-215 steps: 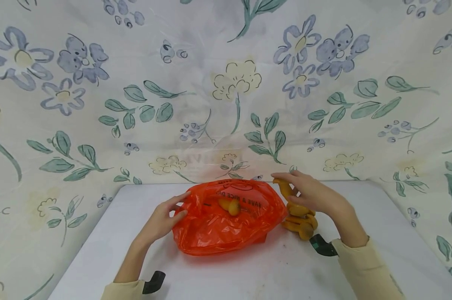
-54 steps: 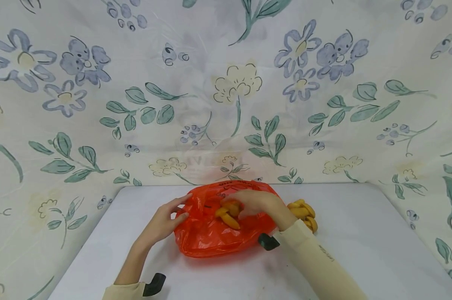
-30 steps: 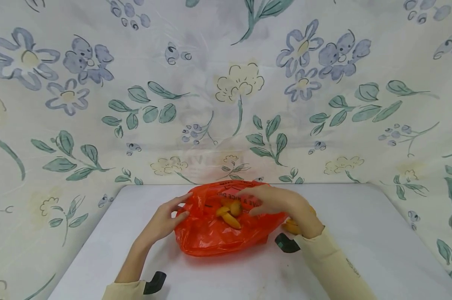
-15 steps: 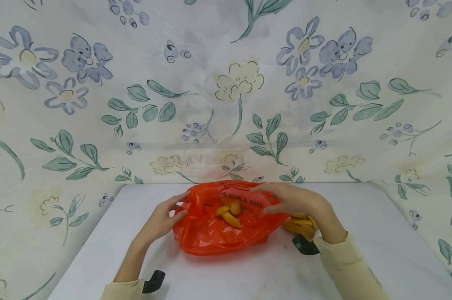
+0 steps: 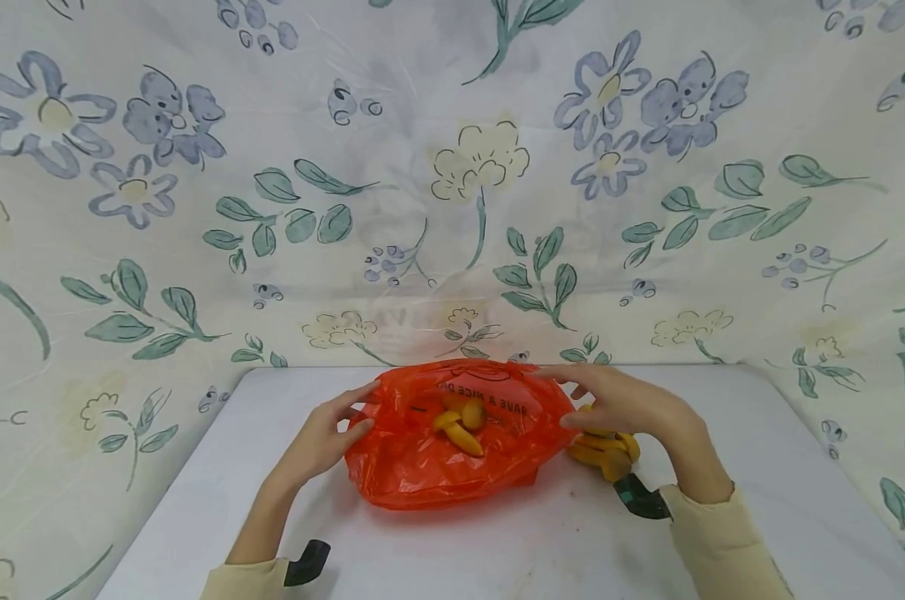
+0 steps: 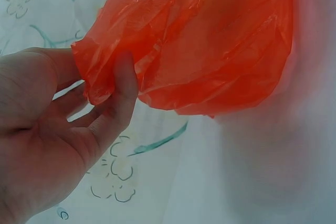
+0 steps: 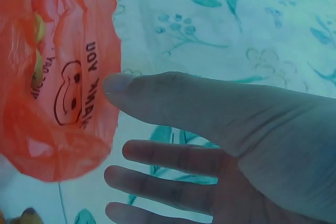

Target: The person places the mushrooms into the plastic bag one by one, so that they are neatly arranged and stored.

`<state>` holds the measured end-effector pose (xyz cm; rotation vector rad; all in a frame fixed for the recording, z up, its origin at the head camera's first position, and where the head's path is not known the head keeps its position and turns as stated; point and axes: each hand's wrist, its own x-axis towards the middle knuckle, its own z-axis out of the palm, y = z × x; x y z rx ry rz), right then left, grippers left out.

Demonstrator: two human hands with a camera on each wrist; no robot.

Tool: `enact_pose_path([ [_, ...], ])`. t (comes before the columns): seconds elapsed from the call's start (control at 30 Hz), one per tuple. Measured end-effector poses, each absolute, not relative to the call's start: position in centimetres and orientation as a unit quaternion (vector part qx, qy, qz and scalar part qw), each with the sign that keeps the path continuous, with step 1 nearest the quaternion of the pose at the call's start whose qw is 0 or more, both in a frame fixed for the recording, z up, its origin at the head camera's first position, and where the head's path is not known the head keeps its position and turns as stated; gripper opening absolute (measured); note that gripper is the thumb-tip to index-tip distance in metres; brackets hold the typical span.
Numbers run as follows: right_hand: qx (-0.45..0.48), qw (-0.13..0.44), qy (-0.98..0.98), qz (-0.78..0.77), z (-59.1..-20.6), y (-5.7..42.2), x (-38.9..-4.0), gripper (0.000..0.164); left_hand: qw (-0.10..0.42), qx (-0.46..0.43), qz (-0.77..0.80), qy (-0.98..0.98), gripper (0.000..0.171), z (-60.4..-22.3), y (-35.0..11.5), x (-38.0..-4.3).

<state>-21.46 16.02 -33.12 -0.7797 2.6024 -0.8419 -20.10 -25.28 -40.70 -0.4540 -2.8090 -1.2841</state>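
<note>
White bench [image 5: 490, 550] with small dark specks near its front; a pale floral cloth [image 5: 400, 92] hangs behind and to both sides. The red bag [image 5: 422, 475], printed with dark lettering, stands mouth open at the middle of the bench. Yellow pieces [image 5: 463, 442] lie inside it; a yellow pile [image 5: 602, 454] sits just beside it, on the right hand's side.

Compared with 1.8 s ago: the right hand [image 5: 625, 404] is out of the bag and back by the pile. Compared with 7.2 s ago: one more slender yellow piece shows in the bag and the pile is lower. The left hand [image 5: 321, 442] keeps its place.

Left fingers: clamped on the bag's edge, film pinched against the thumb. Right fingers: spread apart, holding nothing; thumb at the bag's rim, contact cannot be told.
</note>
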Motion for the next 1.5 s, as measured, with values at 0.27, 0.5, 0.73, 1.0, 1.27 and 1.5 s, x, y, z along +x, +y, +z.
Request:
enact_pose_path([
  [0.27, -0.259, 0.15, 0.904, -0.305, -34.3, 17.9, -21.0, 0.067, 0.008, -0.144, -0.411, -0.9, 0.057, -40.7, -25.3, -20.1],
  [0.5, -0.241, 0.147, 0.906, -0.316, -35.6, 18.9, -20.9, 0.066, 0.008, -0.142, -0.41, -0.901, 0.057, -40.7, -25.2, -20.0],
  [0.73, -0.229, 0.139, 0.911, -0.314, -36.4, 19.9, -20.8, 0.066, 0.005, -0.14, -0.413, -0.9, 0.058, -40.8, -25.1, -20.0],
  [1.0, -0.228, 0.111, 0.914, -0.317, -37.6, 20.6, -20.8, 0.067, 0.01, -0.138, -0.407, -0.903, 0.058, -40.8, -25.3, -20.0],
  [1.27, -0.216, 0.072, 0.923, -0.31, -38.4, 21.2, -20.9, 0.064, 0.021, -0.144, -0.405, -0.903, 0.057, -40.7, -25.6, -20.0],
  [1.5, -0.201, 0.053, 0.937, -0.279, -39.0, 21.6, -21.0, 0.062, 0.022, -0.144, -0.406, -0.902, 0.057, -40.5, -25.7, -19.9],
])
